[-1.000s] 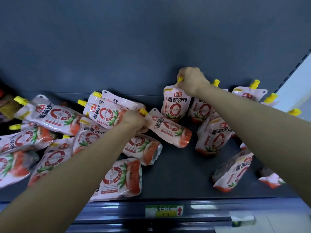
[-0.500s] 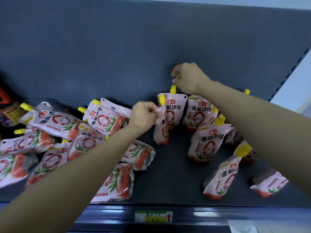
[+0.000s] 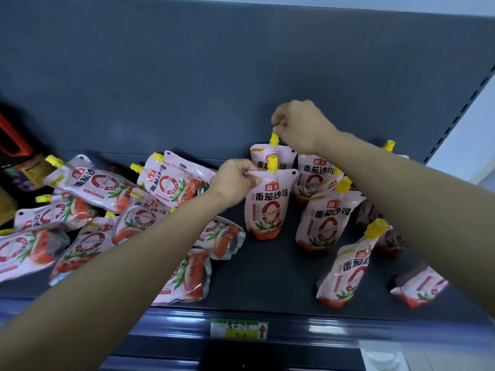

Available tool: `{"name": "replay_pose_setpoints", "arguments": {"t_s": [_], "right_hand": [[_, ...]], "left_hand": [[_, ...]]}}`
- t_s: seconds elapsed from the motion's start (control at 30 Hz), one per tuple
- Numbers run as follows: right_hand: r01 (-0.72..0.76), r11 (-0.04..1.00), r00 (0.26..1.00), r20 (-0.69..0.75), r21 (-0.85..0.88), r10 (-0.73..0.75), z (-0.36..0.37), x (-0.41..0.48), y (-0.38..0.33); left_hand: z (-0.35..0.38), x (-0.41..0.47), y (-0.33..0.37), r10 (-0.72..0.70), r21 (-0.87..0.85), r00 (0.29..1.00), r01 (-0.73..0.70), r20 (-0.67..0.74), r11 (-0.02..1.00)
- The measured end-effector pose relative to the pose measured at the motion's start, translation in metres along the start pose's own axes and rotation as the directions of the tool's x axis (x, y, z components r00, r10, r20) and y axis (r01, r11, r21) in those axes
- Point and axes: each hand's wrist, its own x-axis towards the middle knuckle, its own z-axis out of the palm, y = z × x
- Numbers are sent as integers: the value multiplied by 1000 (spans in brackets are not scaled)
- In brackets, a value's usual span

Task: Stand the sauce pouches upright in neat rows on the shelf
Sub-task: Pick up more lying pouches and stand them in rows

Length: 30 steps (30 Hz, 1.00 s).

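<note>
Fingers (image 3: 251,174) of the left hand (image 3: 235,181) pinch the top corner of a tomato sauce pouch (image 3: 268,210), which stands upright mid-shelf (image 3: 267,277) just in front of the rear pouch (image 3: 263,154) by the back edge. The right hand (image 3: 300,127) curls over that rear pouch's yellow cap (image 3: 273,139), though whether it grips cannot be told. An uneven release could tip either soft pouch into the neighbouring pouches (image 3: 325,223) toward the right edge.
</note>
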Motion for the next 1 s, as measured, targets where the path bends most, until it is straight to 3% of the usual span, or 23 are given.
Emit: {"name": "replay_pose_setpoints", "arguments": {"t_s": [0.27, 0.6, 0.8, 1.0], "right_hand": [[51, 999, 999, 3, -8, -51, -4, -15, -15], [191, 981, 980, 52, 25, -192, 8, -28, -61], [271, 962, 930, 248, 34, -271, 49, -29, -102], [399, 915, 797, 518, -64, -312, 91, -29, -128]], "left_hand": [[-5, -16, 4, 51, 43, 999, -51, 1, 998], [-60, -50, 2, 60, 195, 976, -19, -211, 981], [-100, -88, -28, -30, 367, 957, 139, -288, 920], [-119, -127, -59, -143, 449, 933, 288, -330, 846]]}}
